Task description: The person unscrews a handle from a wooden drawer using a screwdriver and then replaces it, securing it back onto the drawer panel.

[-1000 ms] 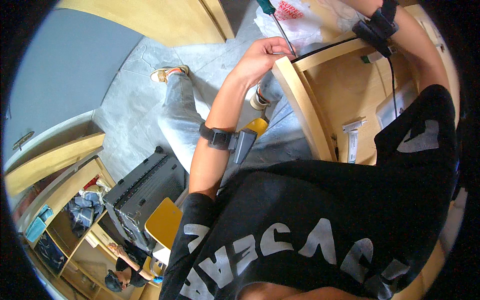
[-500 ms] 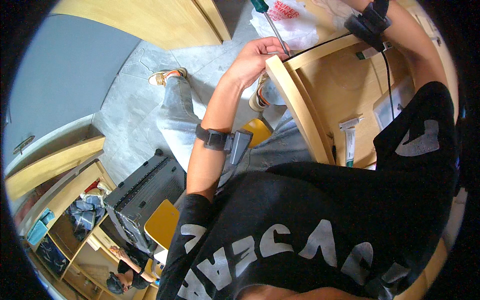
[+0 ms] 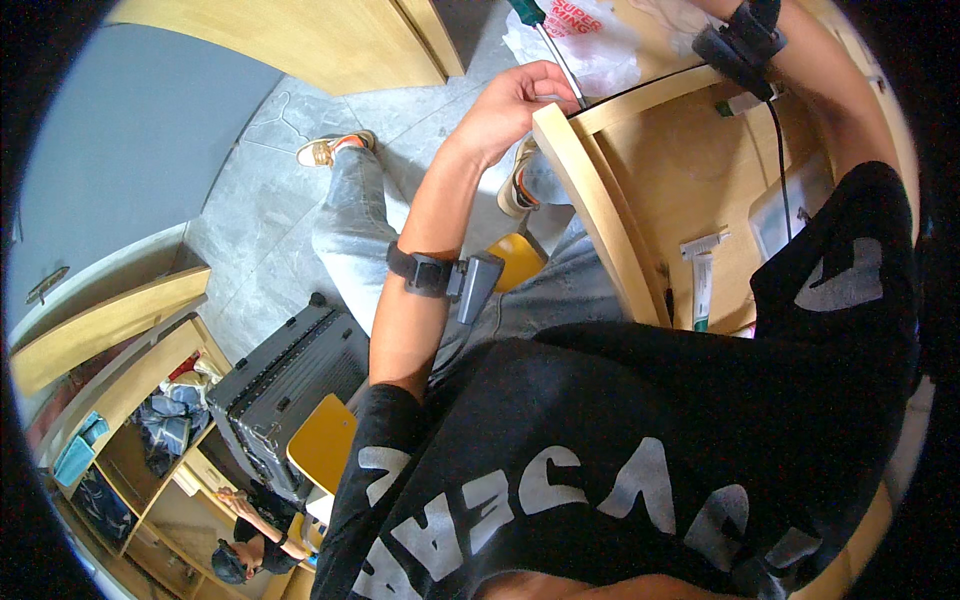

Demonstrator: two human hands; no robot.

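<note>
My left hand (image 3: 515, 100) rests on the top corner of a light wooden frame (image 3: 600, 210), fingers pinched about the lower end of a screwdriver (image 3: 560, 65). The screwdriver has a green handle at the picture's top edge and a thin metal shaft slanting down to the corner. A black strap with a grey device (image 3: 445, 275) sits on my left forearm. Of my right arm only the forearm with a black wrist device (image 3: 740, 40) shows; the hand is cut off by the top edge. I sit with my legs in grey jeans (image 3: 350, 230).
A white plastic bag with red print (image 3: 590, 40) lies beyond the frame. A black cable (image 3: 780, 170), a white tube (image 3: 700, 285) and a clear bag (image 3: 790, 215) lie inside it. A black suitcase (image 3: 290, 380), yellow chair (image 3: 325, 450), shelves (image 3: 130, 450) and another person (image 3: 250, 540) are lower left.
My left hand stays pinched at the frame's corner. The screwdriver keeps its place, and the whole view has shifted only slightly.
</note>
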